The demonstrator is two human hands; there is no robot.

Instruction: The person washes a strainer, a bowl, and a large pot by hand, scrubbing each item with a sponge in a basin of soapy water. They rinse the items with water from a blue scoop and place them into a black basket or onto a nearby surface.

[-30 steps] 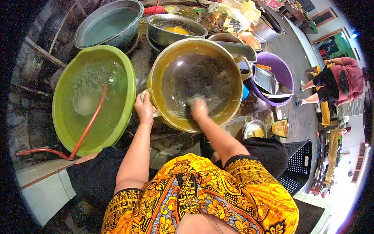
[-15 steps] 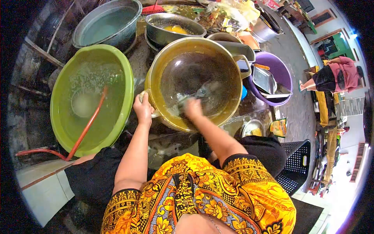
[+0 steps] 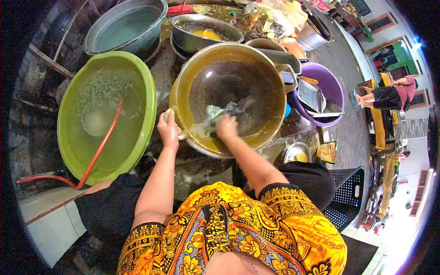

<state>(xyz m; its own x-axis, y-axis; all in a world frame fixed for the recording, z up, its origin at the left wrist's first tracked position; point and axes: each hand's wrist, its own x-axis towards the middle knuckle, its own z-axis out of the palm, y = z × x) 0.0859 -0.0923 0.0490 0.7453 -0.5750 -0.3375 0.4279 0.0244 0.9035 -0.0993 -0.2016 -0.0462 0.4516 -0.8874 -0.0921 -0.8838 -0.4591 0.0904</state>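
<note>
Gripping handle (image 3: 184, 135), left fingers (image 3: 161, 121) curled

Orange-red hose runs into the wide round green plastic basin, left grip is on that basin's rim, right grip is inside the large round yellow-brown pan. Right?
One error: in the head view, the left grip is closed around the handle of the yellow-brown pan, not on the green basin. The rest holds: orange-red hose into that basin, right grip inside the pan.

Yellow floral blouse (image 3: 229, 227), black-edged sleeves (image 3: 285, 199)
</note>
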